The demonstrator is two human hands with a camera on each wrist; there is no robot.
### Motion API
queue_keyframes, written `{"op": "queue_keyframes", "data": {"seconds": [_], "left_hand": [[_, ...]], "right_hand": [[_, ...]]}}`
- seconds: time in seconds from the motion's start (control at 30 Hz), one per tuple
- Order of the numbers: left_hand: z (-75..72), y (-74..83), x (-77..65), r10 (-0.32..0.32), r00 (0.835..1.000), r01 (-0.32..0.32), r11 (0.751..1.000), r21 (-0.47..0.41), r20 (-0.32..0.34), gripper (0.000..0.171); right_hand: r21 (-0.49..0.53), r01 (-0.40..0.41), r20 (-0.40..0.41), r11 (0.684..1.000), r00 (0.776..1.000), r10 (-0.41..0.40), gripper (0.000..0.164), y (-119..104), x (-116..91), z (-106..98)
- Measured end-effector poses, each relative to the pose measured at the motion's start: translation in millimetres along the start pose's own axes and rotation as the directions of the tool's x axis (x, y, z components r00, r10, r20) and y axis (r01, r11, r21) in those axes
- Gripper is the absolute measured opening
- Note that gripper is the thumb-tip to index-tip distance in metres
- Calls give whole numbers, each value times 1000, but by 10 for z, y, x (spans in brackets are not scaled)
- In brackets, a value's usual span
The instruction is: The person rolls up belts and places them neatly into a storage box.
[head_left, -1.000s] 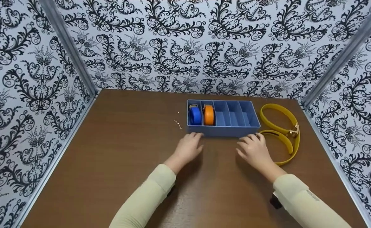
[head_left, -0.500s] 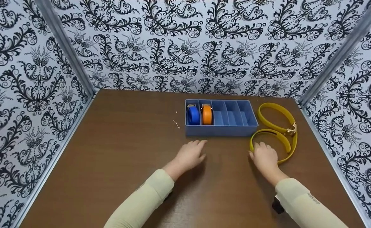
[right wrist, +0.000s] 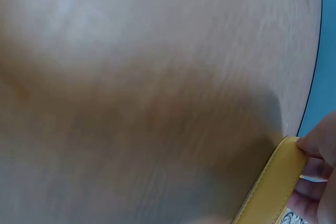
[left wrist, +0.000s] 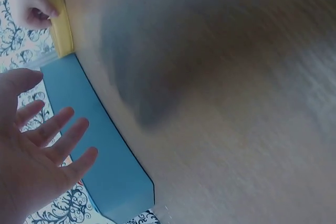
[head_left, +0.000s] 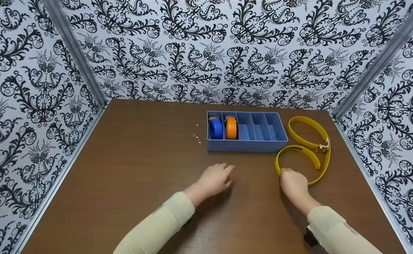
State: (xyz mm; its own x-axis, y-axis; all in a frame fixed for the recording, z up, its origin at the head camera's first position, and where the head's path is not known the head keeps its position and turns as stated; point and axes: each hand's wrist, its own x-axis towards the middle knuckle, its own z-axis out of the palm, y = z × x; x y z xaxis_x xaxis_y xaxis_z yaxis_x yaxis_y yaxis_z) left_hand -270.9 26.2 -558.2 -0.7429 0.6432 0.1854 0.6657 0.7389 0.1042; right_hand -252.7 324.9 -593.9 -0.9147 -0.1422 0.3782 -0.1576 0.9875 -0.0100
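Note:
A yellow belt (head_left: 307,151) with a gold buckle (head_left: 324,144) lies on its edge in loops at the right of the table. My right hand (head_left: 294,183) pinches the near-left bend of this belt, thumb on its outer face in the right wrist view. In the left wrist view the right hand (left wrist: 34,3) shows with the yellow strap (left wrist: 63,27) at its fingers. My left hand (head_left: 215,179) hovers in front of the box, fingers spread and holding nothing. The blue-grey divided box (head_left: 247,145) holds a rolled blue belt (head_left: 216,128) and a rolled orange belt (head_left: 231,128) in its two leftmost compartments.
Small white specks (head_left: 197,138) mark the brown table (head_left: 139,148) left of the box. Patterned walls (head_left: 199,53) with grey corner posts (head_left: 376,60) enclose the table at the back and sides.
My right hand has moved from the box's front right corner to the yellow belt, pinched it and drawn its near loop slightly left. My left hand has pulled back from the box toward me.

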Motion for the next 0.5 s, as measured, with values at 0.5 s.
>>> {"op": "queue_keyframes", "data": {"seconds": [0.5], "left_hand": [[26,60,-101,89,994,-90,996,11,67,34]], "right_hand": [[84,160,84,983,982,-167,10,-304,-149,-36]]}}
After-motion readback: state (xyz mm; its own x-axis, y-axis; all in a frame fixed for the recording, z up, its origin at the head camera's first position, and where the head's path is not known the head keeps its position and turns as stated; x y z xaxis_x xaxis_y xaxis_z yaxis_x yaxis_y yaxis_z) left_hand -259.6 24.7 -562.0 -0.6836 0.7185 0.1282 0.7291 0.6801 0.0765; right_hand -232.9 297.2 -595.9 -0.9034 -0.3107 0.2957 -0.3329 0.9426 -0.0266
